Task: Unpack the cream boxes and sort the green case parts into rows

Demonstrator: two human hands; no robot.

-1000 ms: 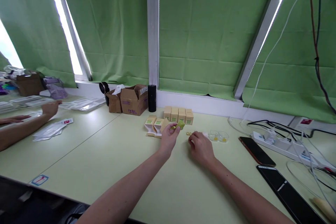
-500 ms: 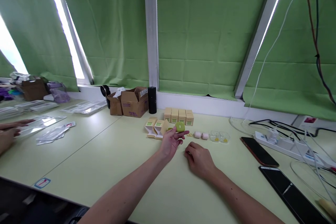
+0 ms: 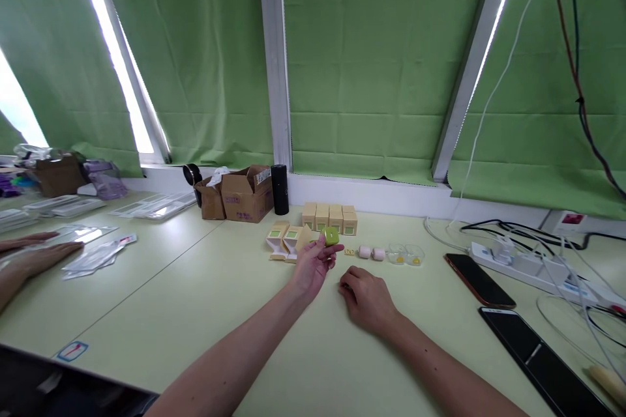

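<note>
Held up by the fingers of my left hand (image 3: pixel 311 268) is a small green rounded case (image 3: pixel 331 235). My right hand (image 3: pixel 370 294) rests on the table with its fingers curled in, and nothing shows in it. Just behind my left hand are two opened cream cartons (image 3: pixel 277 240) with green labels. Several closed cartons (image 3: pixel 322 216) stand in a row further back. To the right lie small yellow pieces (image 3: pixel 349 252), two pale pink cylinders (image 3: pixel 371 253) and two clear cups (image 3: pixel 405 254) with yellow bits inside.
Brown cardboard boxes (image 3: pixel 247 195) and a black cylinder (image 3: pixel 280 189) stand by the window. Two phones (image 3: pixel 479 280) and a power strip (image 3: pixel 528 273) with cables lie right. At left, a co-worker's hands (image 3: pixel 44 259) rest near clear plastic sheets and a pile of plastic packets (image 3: pixel 95 257).
The green case has turned in my left hand and now looks squarer. My right hand stays put. The co-worker's nearer hand has reached further across the plastic sheet. The view has shifted slightly.
</note>
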